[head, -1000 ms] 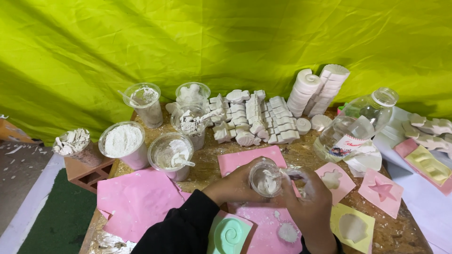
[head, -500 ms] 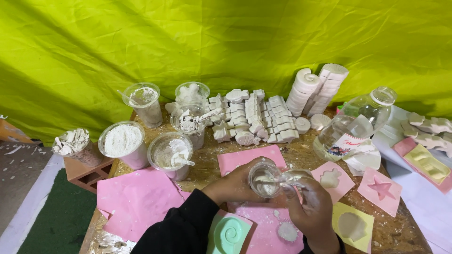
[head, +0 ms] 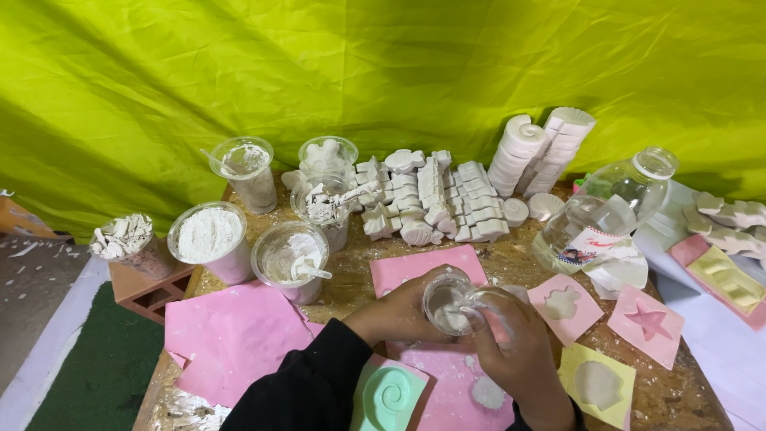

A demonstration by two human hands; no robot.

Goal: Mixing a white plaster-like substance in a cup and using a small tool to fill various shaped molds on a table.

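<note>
Since a second ago the clear plastic cup [head: 448, 302] has tipped further toward me over the pink mould [head: 447, 375] on the desk [head: 511, 259]; my left hand [head: 399, 313] wraps it, my right hand [head: 511, 351] closed at its rim, apparently stirring the white mix.

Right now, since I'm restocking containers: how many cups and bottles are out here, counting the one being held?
Standing cups: 6
Held cup: 1
Clear bottle: 1
Total: 8
</note>
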